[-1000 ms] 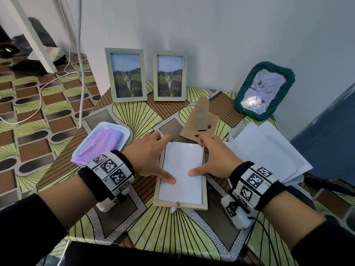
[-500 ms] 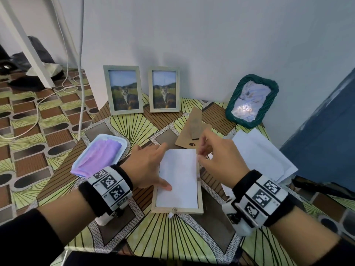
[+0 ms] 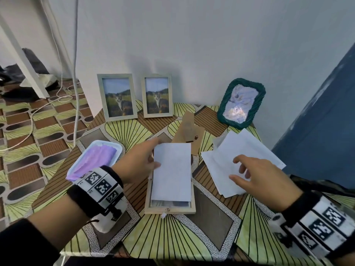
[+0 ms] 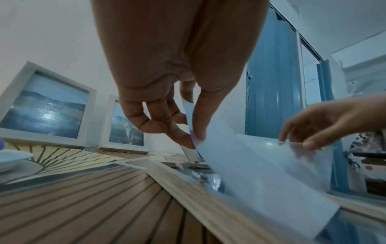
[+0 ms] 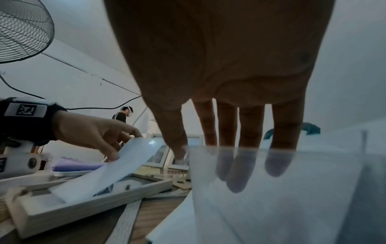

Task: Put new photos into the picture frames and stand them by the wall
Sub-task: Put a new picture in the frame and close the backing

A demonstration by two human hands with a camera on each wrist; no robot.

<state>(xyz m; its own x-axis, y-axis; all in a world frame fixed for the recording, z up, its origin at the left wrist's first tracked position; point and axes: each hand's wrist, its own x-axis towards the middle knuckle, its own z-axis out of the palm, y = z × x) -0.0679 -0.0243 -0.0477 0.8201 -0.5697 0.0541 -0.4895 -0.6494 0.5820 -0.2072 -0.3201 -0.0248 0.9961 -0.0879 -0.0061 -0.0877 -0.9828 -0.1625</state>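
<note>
**Free room and obstacles on the patterned table**

Back edge blocked by two standing frames (image 3: 137,96) and a green woven frame (image 3: 241,103), with a gap between them above the loose backing board (image 3: 187,132). Left side taken by a white tray (image 3: 116,149); right side covered by spread white sheets (image 3: 221,160). Centre occupied by the face-down frame (image 3: 170,209) under a tilted sheet (image 3: 172,173). Near table edge (image 3: 172,242) open.

two frames (image 3: 137,96) by wall, open frame (image 3: 170,207) before them, papers (image 3: 230,160) right
</note>
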